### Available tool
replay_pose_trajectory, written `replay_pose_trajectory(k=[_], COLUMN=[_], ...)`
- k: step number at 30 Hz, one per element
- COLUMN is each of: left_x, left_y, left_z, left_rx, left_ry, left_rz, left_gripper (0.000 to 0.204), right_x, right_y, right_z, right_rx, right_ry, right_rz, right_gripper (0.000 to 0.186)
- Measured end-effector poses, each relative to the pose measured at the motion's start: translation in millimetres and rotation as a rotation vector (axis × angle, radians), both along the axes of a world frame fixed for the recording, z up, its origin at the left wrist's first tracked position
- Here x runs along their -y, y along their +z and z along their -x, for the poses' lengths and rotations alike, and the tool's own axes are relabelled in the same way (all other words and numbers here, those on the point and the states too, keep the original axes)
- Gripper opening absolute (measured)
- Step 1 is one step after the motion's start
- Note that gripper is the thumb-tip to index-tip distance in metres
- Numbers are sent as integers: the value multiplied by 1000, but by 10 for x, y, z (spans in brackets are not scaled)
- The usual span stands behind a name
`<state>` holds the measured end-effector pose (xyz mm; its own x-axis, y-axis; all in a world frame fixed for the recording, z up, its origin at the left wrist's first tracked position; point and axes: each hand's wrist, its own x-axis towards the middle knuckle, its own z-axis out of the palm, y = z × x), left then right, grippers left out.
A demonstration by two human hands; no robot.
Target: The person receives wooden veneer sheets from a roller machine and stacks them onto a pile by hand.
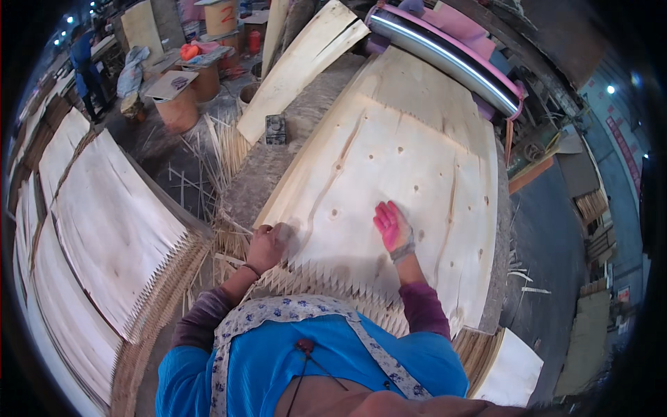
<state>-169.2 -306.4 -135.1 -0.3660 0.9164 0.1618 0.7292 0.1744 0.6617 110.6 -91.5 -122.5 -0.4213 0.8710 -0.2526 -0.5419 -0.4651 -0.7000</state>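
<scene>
Here my right hand (392,226), in a pink glove, lies flat and released on the pale knotted veneer sheet (410,153); my left hand (267,244) grips its jagged edge. An orange cardboard drum (221,17) stands far behind.

Open run across the flat veneer sheet (403,160), from the left hand (266,244) at its near left corner and the right hand (392,226) pressed flat mid-sheet, up toward the far end. Blocked there by the steel roller (445,59) lying across the sheet. Left flank of the desk (260,177) carrying a small dark block (276,129) and a leaning plank (302,66). Further left, stacked sheets (111,229) hemming in a narrow, splinter-strewn gap.
</scene>
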Motion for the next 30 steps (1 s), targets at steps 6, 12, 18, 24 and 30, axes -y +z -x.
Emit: replay_pose_trajectory(k=[6, 12, 18, 24, 30], left_x=[-110, -180, -292, -293, -159], left_y=[-51, 403, 920, 674, 225], left_z=[84, 187, 215, 337, 303], left_rx=[-126, 353, 762, 888, 917], left_ry=[45, 68, -74, 39, 138], left_rz=[-124, -85, -335, -280, -242], left_gripper=[27, 23, 16, 23, 26], right_x=[1139, 1972, 2154, 1584, 667], right_y=[450, 381, 706, 489, 317], right_z=[-389, -624, -387, -336, -186], right_rx=[201, 84, -112, -128, -68], right_ry=[358, 592, 281, 110, 66], right_rz=[65, 359, 463, 383, 300], right_gripper=[44, 50, 46, 34, 25])
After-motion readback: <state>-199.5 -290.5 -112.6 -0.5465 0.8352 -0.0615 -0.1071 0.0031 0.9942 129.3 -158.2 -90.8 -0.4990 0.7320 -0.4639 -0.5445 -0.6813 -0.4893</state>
